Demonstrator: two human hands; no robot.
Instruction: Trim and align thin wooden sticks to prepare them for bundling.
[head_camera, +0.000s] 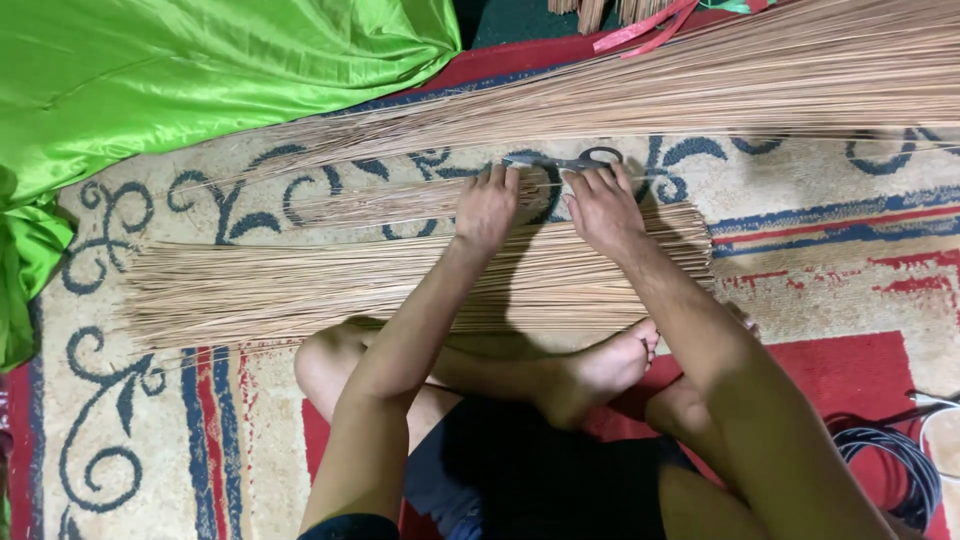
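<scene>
I sit cross-legged on a patterned carpet (820, 260). My left hand (487, 208) and my right hand (603, 210) both rest palm down, fingers spread forward, on thin tan broom sticks. A wide flat bundle of sticks (300, 285) lies across in front of my legs. A smaller bunch of sticks (380, 203) lies just beyond it, under my left fingertips. Grey scissors (570, 160) lie on the carpet right past my fingertips, touched by neither hand as far as I can tell.
A long, thick sheaf of sticks (750, 80) stretches across the back. Bright green satin cloth (170, 80) fills the upper left. Red plastic strips (645, 28) lie at the top. A coiled dark cable (895, 465) sits at the lower right.
</scene>
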